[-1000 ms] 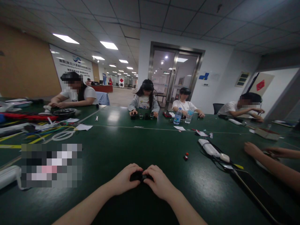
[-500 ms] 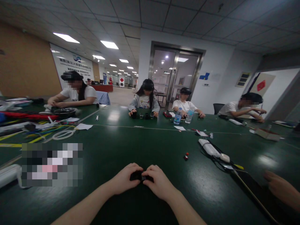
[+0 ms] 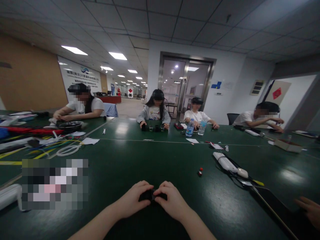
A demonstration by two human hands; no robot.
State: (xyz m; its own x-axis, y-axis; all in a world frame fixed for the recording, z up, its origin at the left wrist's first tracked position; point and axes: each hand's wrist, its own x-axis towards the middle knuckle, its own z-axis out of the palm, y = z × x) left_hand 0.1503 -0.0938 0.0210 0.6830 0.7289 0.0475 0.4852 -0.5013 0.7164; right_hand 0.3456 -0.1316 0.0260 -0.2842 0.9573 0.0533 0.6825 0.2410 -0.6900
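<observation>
My left hand (image 3: 136, 199) and my right hand (image 3: 171, 200) meet low in the middle of the head view, close above the green table (image 3: 120, 173). Between them is a small dark object (image 3: 147, 194), mostly covered by my fingers, so its kind does not show. The left fingers and thumb close round its left side. On its right side the right thumb and fingertips pinch at it. Beyond my hands, to the right, a small red and black item (image 3: 200, 171) lies on the table.
White power strips (image 3: 225, 162) with dark cable lie to the right, beside a dark flat panel (image 3: 275, 203). Another person's hand (image 3: 310, 208) is at the right edge. Coloured cables (image 3: 47, 146) cover the left side. Two water bottles (image 3: 189, 128) stand across the table, where several people sit.
The whole view has tilted up slightly, so things sit lower. My right fingers have drawn into a tighter pinch on the dark object. The other person's hand at right has moved outward.
</observation>
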